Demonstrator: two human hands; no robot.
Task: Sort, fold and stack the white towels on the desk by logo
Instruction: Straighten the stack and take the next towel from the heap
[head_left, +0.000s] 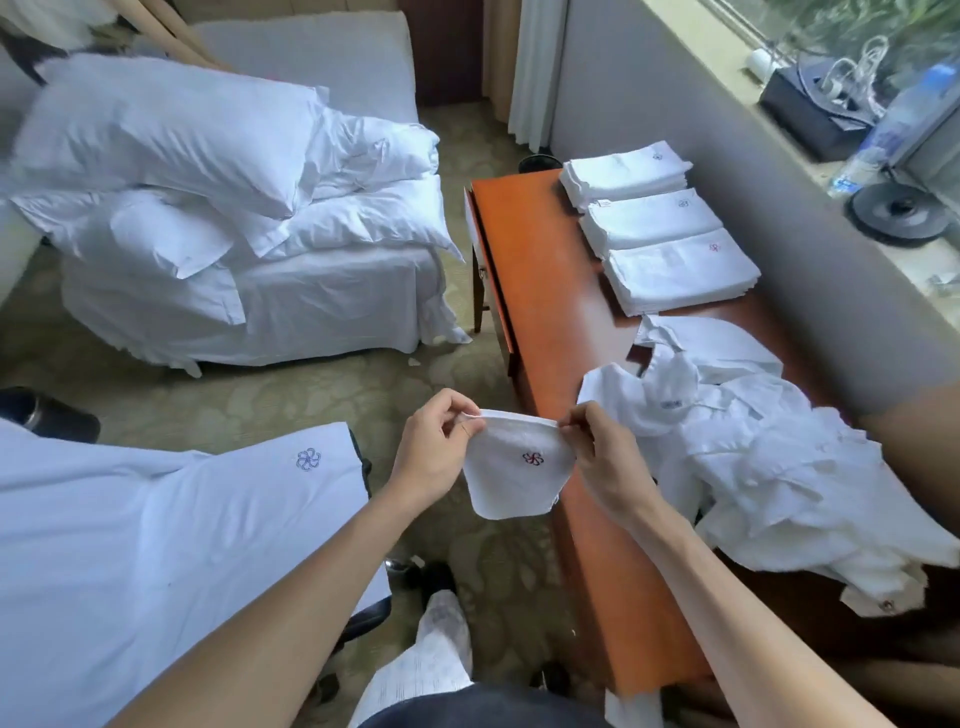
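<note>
Two grips pinch red-logo towel (519, 480): left hand (435, 451), right hand (607, 460); three stacks (655, 221) on desk (545, 296).

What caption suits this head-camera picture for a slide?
Left hand and right hand pinch a red-logo towel beside a desk bearing three stacks and a pile.

head-worn view, looking down, close over the desk (550, 291)

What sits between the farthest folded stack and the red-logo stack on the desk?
Another folded stack, with a dark logo on top, lies between them in the head view.
</note>
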